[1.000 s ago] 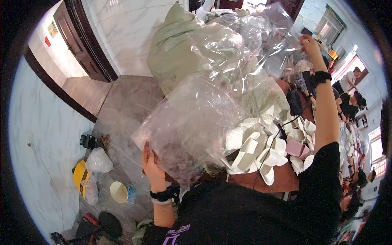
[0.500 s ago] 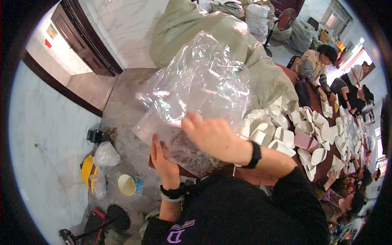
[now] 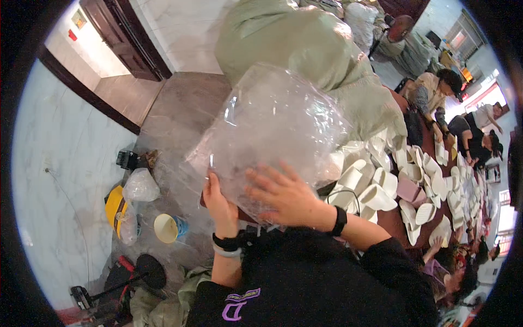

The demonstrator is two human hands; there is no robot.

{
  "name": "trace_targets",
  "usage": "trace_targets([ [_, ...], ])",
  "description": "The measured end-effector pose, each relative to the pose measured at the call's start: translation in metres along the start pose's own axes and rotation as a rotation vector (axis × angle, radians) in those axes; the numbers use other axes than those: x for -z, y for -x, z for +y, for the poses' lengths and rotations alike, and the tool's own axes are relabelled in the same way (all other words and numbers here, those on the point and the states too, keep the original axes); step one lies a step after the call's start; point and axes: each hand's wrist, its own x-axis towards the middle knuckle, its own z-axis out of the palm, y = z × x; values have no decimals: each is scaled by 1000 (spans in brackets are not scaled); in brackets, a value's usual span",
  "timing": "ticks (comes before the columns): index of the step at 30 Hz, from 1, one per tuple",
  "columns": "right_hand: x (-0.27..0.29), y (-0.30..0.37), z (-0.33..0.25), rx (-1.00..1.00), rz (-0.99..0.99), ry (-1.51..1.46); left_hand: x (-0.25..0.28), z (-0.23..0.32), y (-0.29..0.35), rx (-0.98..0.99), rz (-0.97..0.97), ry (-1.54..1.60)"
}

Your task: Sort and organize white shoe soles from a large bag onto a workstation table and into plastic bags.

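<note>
Clear plastic bag (image 3: 278, 117) spread at 12 o'clock. Right hand (image 3: 286, 196) laid at its 6, fingers apart; left hand (image 3: 220, 207) at its 7, clamping can't be told. Film could be slid or creased by uneven pressure.

Had a pale, grey-veined wall (image 3: 60, 141) at left, a dark-framed doorway (image 3: 81, 90) and a brown panelled door (image 3: 114, 41) standing open onto brightness. Showed a dull grey floor (image 3: 185, 103), a reddish-brown table (image 3: 390, 219) stretching rightward and a fan (image 3: 400, 28) beyond. Took glaring light from windows (image 3: 506, 215) at right.
</note>
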Motion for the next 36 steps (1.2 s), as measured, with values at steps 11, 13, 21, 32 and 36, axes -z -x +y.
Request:
trace_targets([
  [11, -32, 69, 35, -216, 132, -196, 33, 3, -29, -255, 259, -477],
  [13, -30, 93, 50, -343, 234, -248, 53, 10, -38, -361, 290, -420],
  [21, -89, 202, 97, -1136, 161, -962, 264, 27, -58, -494, 233, -1546],
  [32, -138, 197, 75, -834, 43, -116, 329, -110, -57, -2, 505, -373],
  [36, -115, 180, 65, -697, 110, -145, 411, -98, -41, -353, 231, -1296],
])
